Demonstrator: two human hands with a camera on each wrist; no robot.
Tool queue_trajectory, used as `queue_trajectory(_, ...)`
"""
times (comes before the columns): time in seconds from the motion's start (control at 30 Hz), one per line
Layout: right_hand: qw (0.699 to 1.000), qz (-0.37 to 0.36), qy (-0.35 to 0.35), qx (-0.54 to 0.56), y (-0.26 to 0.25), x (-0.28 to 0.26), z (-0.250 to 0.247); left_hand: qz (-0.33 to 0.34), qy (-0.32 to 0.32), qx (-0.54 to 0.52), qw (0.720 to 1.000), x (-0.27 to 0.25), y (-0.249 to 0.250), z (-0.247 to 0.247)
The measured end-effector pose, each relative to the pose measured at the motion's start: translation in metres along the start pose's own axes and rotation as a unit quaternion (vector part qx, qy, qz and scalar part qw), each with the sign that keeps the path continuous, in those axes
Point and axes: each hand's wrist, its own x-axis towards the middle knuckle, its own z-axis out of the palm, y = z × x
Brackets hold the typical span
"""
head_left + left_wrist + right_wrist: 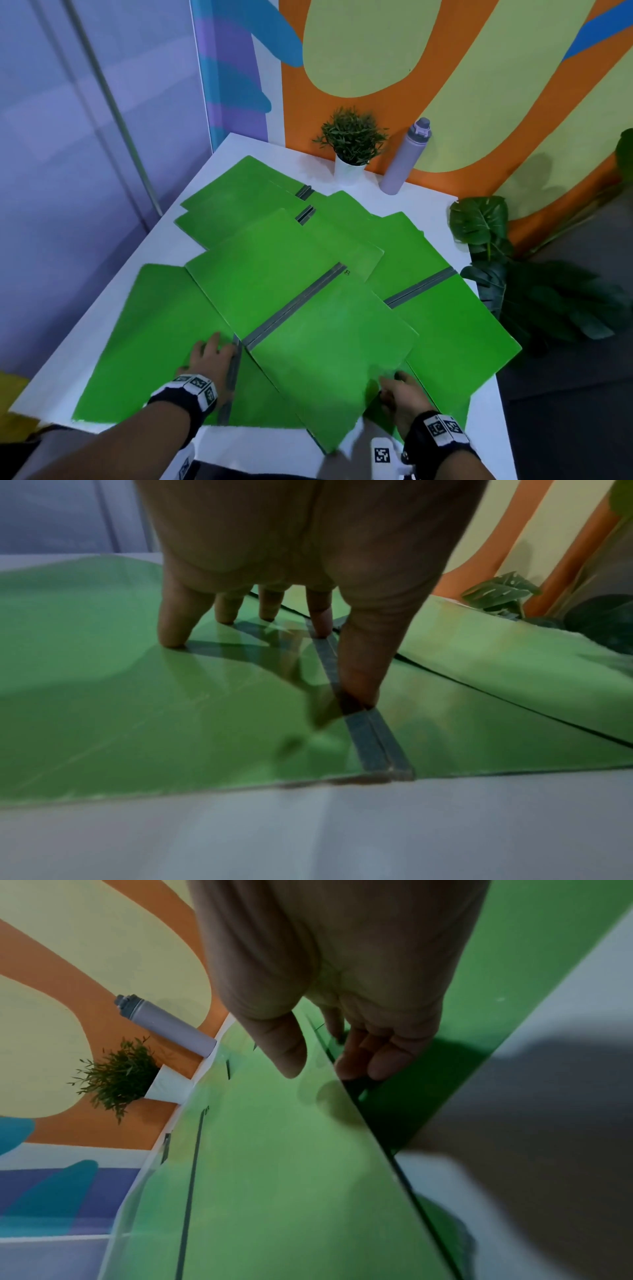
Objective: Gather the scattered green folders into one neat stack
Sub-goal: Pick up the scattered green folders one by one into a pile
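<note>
Several green folders lie spread open and overlapping on the white table (428,204). The top folder (308,308) lies slanted in the middle, its grey spine running diagonally. My left hand (209,356) presses with straight, spread fingers on the near-left folder (147,342); in the left wrist view its fingertips (174,639) touch the green cover and its thumb rests on the grey spine (369,739). My right hand (394,387) holds the top folder's near right edge (274,1150), with fingers (377,1066) curled under it and the thumb over it. More folders lie at the right (445,325) and far side (239,192).
A small potted plant (349,150) and a lilac bottle (404,157) stand at the table's far edge against the painted wall. A large leafy plant (486,226) stands off the table's right side. Some folders overhang the near and right edges.
</note>
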Motion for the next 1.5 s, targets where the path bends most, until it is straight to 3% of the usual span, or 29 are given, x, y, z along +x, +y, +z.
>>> queue_trajectory(0.1, 0.998, -0.049, 0.001, -0.046, -0.011, -0.017, 0.008, 0.009, 0.005, 0.002, 1.0, -0.002, -0.012, -0.003)
queue_trajectory(0.2, 0.984, -0.162, 0.053, -0.051, -0.029, -0.027, 0.014, -0.012, 0.051, -0.018, 0.998, -0.009, -0.022, -0.008)
queue_trajectory(0.3, 0.954, -0.281, 0.101, -0.004, -0.051, -0.044, 0.017, -0.032, 0.074, -0.031, 0.996, -0.016, -0.026, -0.012)
queue_trajectory(0.43, 0.908, -0.385, 0.152, 0.071, -0.083, -0.076, 0.013, -0.011, 0.105, -0.049, 0.993, -0.024, -0.026, -0.029)
queue_trajectory(0.57, 0.85, -0.469, 0.196, 0.138, -0.109, -0.099, 0.007, 0.0, 0.175, -0.053, 0.983, -0.033, -0.031, -0.072)
queue_trajectory(0.7, 0.791, -0.534, 0.246, 0.173, -0.13, -0.124, 0.0, -0.031, 0.255, -0.113, 0.96, -0.038, -0.044, -0.122)
queue_trajectory(0.8, 0.767, -0.564, 0.256, 0.166, -0.137, -0.139, -0.002, -0.052, 0.338, -0.17, 0.924, -0.05, -0.053, -0.158)
queue_trajectory(0.87, 0.774, -0.564, 0.24, 0.16, -0.136, -0.143, 0.0, -0.047, 0.39, -0.206, 0.896, -0.06, -0.06, -0.176)
queue_trajectory(0.97, 0.807, -0.535, 0.201, 0.151, -0.127, -0.141, 0.009, -0.008, 0.447, -0.271, 0.852, -0.066, -0.068, -0.186)
queue_trajectory(1.07, 0.838, -0.5, 0.15, 0.162, -0.117, -0.136, 0.024, 0.041, 0.436, -0.37, 0.819, -0.062, -0.062, -0.186)
queue_trajectory(1.2, 0.881, -0.435, 0.095, 0.157, -0.105, -0.118, 0.039, 0.106, 0.285, -0.595, 0.744, -0.06, -0.039, -0.174)
queue_trajectory(1.27, 0.896, -0.411, 0.072, 0.152, -0.103, -0.113, 0.043, 0.126, 0.199, -0.651, 0.722, -0.06, -0.03, -0.161)
queue_trajectory(1.5, 0.942, -0.298, 0.007, 0.155, -0.091, -0.098, 0.047, 0.177, 0.033, -0.652, 0.737, -0.069, 0.007, -0.136)
